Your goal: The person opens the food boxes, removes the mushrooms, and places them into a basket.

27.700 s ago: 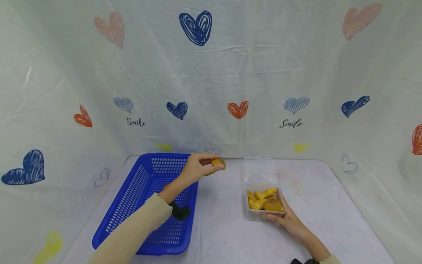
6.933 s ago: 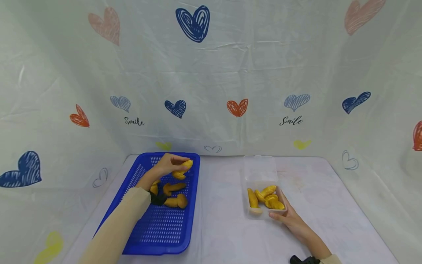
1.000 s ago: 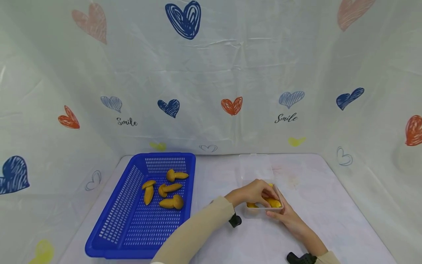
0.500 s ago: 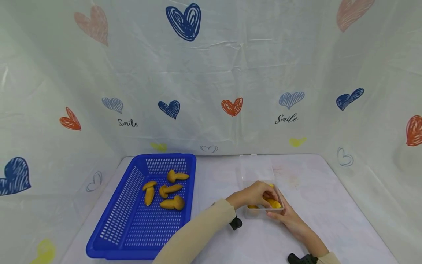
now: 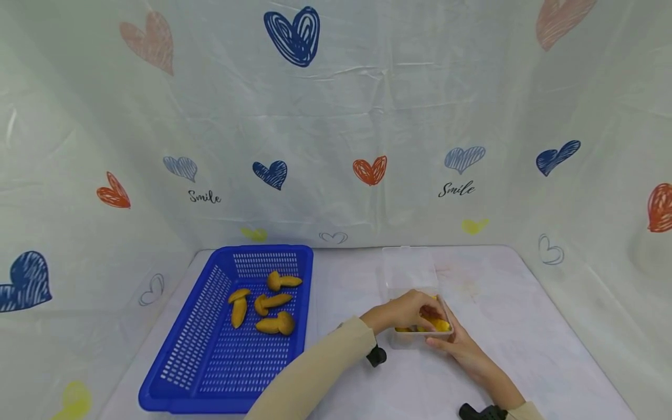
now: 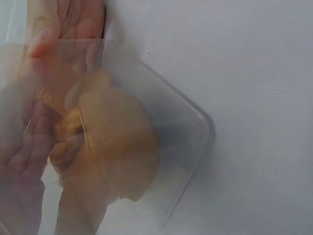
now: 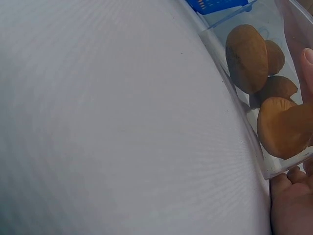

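Note:
A clear plastic box [image 5: 406, 340] with several yellow-brown mushrooms [image 5: 440, 324] inside stands on the table, right of centre. My right hand [image 5: 458, 345] grips its right front corner, thumb on the front wall. My left hand [image 5: 408, 309] reaches down into the box from the left, its curled fingers and thumb pinching a mushroom, partly hidden beneath the hand. In the left wrist view a broad mushroom cap [image 6: 120, 142] shows through the box wall. In the right wrist view several mushrooms [image 7: 247, 58] rest against the side nearest that camera.
A blue perforated basket [image 5: 205, 405] sits on the left, with several mushrooms [image 5: 238, 310] lying apart in its back half. The box's clear lid [image 5: 409, 267] is tipped back behind it. A heart-printed white curtain [image 5: 325, 116] encloses the back and sides of the table.
Seconds ago my left hand held a mushroom over the basket; that mushroom now lies there and the hand is in the box. Over the last second, both hands have hardly moved.

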`<state>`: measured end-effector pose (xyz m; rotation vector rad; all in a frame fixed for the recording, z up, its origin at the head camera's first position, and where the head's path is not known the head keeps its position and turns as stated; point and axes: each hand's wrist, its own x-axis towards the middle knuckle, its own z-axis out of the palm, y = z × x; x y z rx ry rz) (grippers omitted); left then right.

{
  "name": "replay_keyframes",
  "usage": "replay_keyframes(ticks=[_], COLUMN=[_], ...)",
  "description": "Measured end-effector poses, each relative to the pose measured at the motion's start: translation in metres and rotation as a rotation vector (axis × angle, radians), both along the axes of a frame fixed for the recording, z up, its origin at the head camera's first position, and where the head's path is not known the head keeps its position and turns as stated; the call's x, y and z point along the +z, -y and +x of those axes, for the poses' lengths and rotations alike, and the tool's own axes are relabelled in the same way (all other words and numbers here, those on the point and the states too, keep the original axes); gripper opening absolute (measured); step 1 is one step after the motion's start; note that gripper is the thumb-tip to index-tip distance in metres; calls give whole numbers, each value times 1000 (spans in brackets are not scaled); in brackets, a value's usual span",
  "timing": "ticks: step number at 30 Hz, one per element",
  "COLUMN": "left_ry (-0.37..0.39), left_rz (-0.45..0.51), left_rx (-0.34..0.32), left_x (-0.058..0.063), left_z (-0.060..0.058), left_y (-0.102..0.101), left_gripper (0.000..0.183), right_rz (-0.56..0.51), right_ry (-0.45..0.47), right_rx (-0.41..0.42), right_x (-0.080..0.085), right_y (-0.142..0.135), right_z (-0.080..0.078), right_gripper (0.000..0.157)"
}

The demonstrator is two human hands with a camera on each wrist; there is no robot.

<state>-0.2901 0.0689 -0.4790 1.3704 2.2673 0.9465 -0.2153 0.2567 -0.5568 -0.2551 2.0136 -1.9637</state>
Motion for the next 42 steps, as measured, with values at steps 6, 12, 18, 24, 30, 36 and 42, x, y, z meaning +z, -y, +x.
replay_keyframes(ticks=[6, 12, 18, 24, 30, 36, 42], left_ry=[102, 181, 274, 332, 376, 402, 393], left_rz=[72, 176, 261, 317, 364, 367, 347], left_rx=[4, 17, 106, 212, 270, 327, 347], left_x=[-1, -2, 3, 11, 25, 45, 60], left_z=[-2, -5, -6, -7, -10, -9, -5], left_y=[0, 1, 2, 6, 13, 27, 42], left_gripper=[26, 24, 25, 25, 26, 26, 27], right_rz=[-13, 48, 63, 39, 30, 44, 55], right_ry=[-18, 30, 69, 77, 27, -2, -24], right_rx=[13, -25, -65, -61, -38, -39, -54], right_x=[0, 2, 3, 4, 5, 5, 3], right_y=[1, 3, 5, 6, 5, 5, 4], right_z=[-1, 0, -1, -2, -3, -3, -2], right_gripper=[99, 98, 100, 103, 101, 100, 100])
